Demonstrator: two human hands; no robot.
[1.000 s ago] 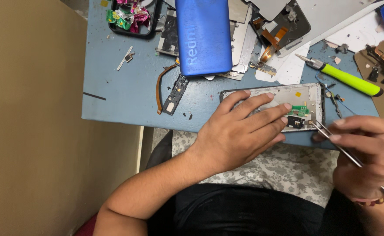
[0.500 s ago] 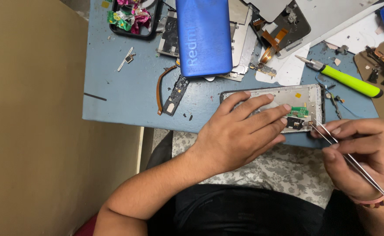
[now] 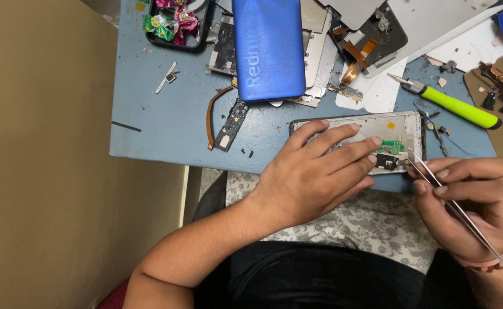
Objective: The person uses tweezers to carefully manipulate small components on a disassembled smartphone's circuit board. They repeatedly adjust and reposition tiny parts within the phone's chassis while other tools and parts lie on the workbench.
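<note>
My left hand lies flat, fingers spread, on an opened phone frame at the near edge of the blue table. Its fingertips rest beside a small green circuit board inside the frame. My right hand pinches thin metal tweezers. The tweezer tips touch the frame's right end, close to the green board.
A blue phone back cover lies on loose phone parts at the table's far side. A green-handled screwdriver, a flex cable with a black part, a tray of wrapped sweets and white sheets surround it. A tan wall stands left.
My right hand has shifted slightly down and left, bringing the tweezer tips in beside the green board. My left hand has stayed on the frame.
</note>
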